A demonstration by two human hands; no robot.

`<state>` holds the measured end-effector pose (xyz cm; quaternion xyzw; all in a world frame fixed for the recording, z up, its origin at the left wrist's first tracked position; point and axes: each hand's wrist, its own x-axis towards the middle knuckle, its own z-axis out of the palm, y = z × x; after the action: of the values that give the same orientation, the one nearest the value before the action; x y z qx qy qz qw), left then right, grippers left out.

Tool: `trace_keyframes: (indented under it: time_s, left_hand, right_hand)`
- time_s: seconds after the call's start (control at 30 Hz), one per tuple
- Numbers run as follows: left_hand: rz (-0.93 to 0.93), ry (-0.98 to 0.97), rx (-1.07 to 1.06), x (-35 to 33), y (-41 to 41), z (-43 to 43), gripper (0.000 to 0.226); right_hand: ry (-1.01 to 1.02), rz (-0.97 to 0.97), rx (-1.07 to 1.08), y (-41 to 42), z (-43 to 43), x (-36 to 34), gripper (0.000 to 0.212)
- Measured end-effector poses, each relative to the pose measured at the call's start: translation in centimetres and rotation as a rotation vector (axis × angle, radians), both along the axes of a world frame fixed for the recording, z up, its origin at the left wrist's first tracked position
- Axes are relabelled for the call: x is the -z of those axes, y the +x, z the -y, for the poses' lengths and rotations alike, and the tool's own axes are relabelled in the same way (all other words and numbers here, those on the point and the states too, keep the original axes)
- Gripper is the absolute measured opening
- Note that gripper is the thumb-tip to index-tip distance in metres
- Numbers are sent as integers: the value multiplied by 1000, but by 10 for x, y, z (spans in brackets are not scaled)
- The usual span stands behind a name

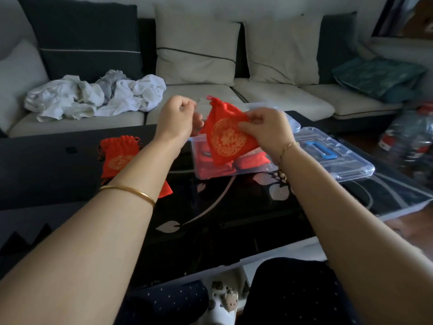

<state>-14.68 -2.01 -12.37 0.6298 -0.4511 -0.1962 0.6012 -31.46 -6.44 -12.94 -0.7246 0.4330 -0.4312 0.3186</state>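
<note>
One red pouch [225,134] is held up in the air above the far half of the black table [234,207]. It is soft cloth, gathered at the neck, with a round gold emblem printed on it. The right hand [267,130] pinches its 3 o'clock edge between thumb and bent fingers. The left hand [178,116] is curled just beside the neck at 10 o'clock; I cannot tell whether it grips a cord.

At 6 o'clock, right under the pouch, stands one clear plastic box [203,174] with more red cloth inside, too bunched to count. Its clear lid [346,165], with a blue handle, lies at 4 o'clock. At 8 o'clock a small heap of red pouches [119,156] rests on the glossy tabletop.
</note>
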Motion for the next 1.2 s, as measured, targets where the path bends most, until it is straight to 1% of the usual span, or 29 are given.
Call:
trace_keyframes:
  time_s: [0.03, 0.1, 0.2, 0.23, 0.3, 0.33, 0.37, 0.43, 0.5, 0.6, 0.67, 0.73, 0.8, 0.87, 0.9, 0.97, 1.0, 1.03, 1.1, 1.13, 1.17, 1.2]
  left_hand:
    - [-3, -8, -21, -4, 1, 5, 15]
    - [16, -19, -100, -4, 9, 15, 15]
    - [66, -37, -279, 6, 26, 22, 16]
    - [78, -40, -337, 10, 32, 22, 17]
    - [103, -19, -438, 21, 44, 21, 22]
    - [121, 8, -479, 28, 49, 19, 24]
    - [145, 38, -512, 36, 53, 17, 25]
    - [184, 93, -550, 53, 60, 13, 26]
    - [233, 181, -555, 71, 65, 8, 26]
    - [347, 404, -508, 101, 71, -2, 25]
    - [423, 561, -464, 116, 70, -14, 24]
    - [487, 695, -398, 123, 64, -25, 24]
    - [559, 814, -312, 126, 58, -34, 27]
    - [647, 871, -237, 124, 56, -43, 28]
    - [653, 858, -192, 122, 58, -46, 23]
    - [586, 819, -38, 116, 59, -52, 9]
    - [538, 809, 69, 111, 56, -58, 4]
    - [469, 800, 175, 106, 53, -63, 2]
    - [215, 769, 329, 101, 48, -74, 9]
    - [59, 749, 354, 101, 47, -78, 12]
    - [-35, 715, 329, 103, 49, -82, 12]
    - [-51, 669, 270, 106, 53, -83, 9]
  right_hand:
    - [-4, 1, 30, 0, 13, -10, 21]
    - [13, -59, 104, 5, 46, -27, 23]
    - [144, -210, 149, 18, 89, -38, 35]
    - [179, -298, 155, 22, 101, -35, 35]
    - [150, -567, 200, 29, 114, -28, 22]
    - [136, -662, 231, 30, 114, -22, 18]
    - [147, -733, 248, 29, 114, -16, 20]
    - [161, -862, 262, 28, 116, -7, 32]
    - [143, -922, 285, 27, 112, -7, 34]
    - [116, -990, 221, 30, 111, -11, 44]
    - [74, -935, 244, 31, 106, -13, 38]
    - [-19, -823, 312, 33, 95, -17, 31]
    - [-127, -698, 303, 41, 74, -21, 31]
    - [-197, -546, 141, 56, 43, -19, 28]
    - [-198, -459, 33, 63, 26, -13, 26]
    - [-78, -323, -191, 77, -10, 6, 25]
    - [-5, -332, -288, 83, -26, 18, 25]
    - [29, -399, -360, 90, -36, 30, 25]
    - [-21, -652, -460, 103, -45, 58, 24]
    - [-65, -793, -502, 107, -49, 69, 23]
    - [-106, -921, -530, 110, -51, 78, 25]
    - [-141, -1014, -547, 110, -53, 85, 25]
